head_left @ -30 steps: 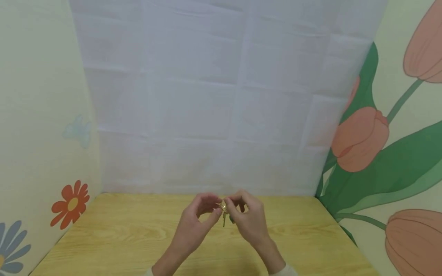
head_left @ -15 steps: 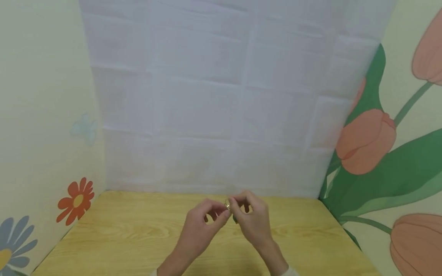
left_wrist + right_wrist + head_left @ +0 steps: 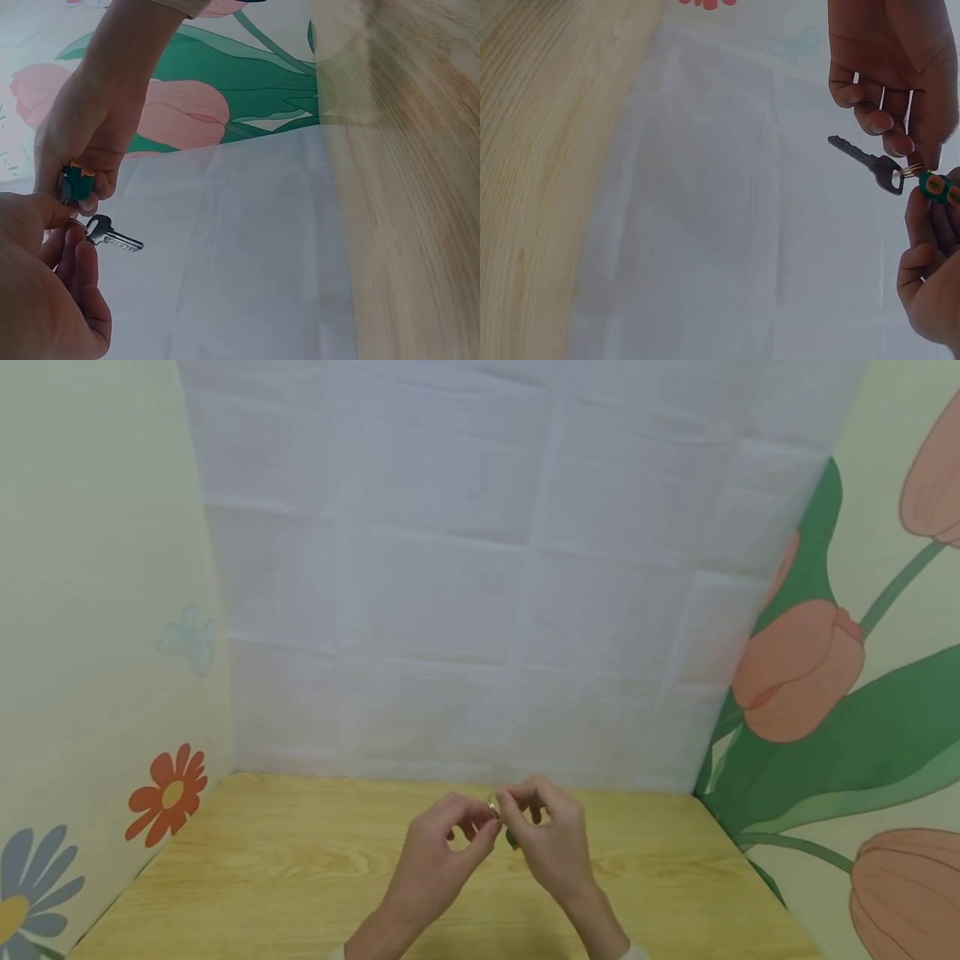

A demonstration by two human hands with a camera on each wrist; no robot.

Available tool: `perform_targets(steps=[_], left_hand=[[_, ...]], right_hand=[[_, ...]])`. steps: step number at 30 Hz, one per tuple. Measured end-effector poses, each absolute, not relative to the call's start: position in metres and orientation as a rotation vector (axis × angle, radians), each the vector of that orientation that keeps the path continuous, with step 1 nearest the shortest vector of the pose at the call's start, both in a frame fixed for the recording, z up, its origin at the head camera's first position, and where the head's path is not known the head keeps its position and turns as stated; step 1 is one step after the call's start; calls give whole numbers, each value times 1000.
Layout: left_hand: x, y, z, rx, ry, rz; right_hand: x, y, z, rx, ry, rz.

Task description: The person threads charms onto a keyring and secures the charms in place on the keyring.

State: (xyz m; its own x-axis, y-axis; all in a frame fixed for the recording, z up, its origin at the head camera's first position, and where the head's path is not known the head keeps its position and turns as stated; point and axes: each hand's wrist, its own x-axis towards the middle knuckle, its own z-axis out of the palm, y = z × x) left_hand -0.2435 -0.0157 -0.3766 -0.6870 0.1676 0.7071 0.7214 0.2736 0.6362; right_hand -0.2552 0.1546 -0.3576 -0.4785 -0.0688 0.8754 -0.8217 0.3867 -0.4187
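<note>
Both hands meet over the table, around a small metal key ring (image 3: 493, 807). My left hand (image 3: 442, 847) pinches the ring between thumb and fingers. From the other side, my right hand (image 3: 551, 835) also pinches at the ring, with a green and orange charm (image 3: 77, 182) beside its fingers. A single key (image 3: 870, 163) with a dark head hangs on the ring and sticks out past the fingertips in both wrist views. In the head view the fingers hide the key, and only a bit of the green charm shows under the right thumb.
Below the hands lies a wood-grain table (image 3: 300, 860). A white creased sheet (image 3: 450, 568) hangs behind its far edge. Side panels carry printed flowers, a red one (image 3: 168, 795) at left and pink tulips (image 3: 798, 672) at right.
The left fingers have closed in on the ring. The key, hanging between the hands a second ago, has gone out of sight in the head view. Both hands shifted slightly right in that view.
</note>
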Motion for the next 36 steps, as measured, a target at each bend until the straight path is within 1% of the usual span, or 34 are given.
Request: perform_targets(steps=[9, 16, 21, 27, 36], left_hand=[[-243, -16, -377, -834, -1965, -1371], [-241, -16, -375, -814, -2015, -1417], [-244, -15, -379, -832, -1992, -1381], [-250, -14, -386, -847, -1985, -1352], [-251, -13, -387, -737, -2077, -1538]], right_hand=[[-256, 161, -360, 693, -1916, 1355], [-262, 167, -368, 660, -1927, 1780], [-265, 171, -367, 580, -2023, 1921], [-261, 170, -359, 484, -2077, 1871], [-250, 163, -353, 629, -2029, 1510]])
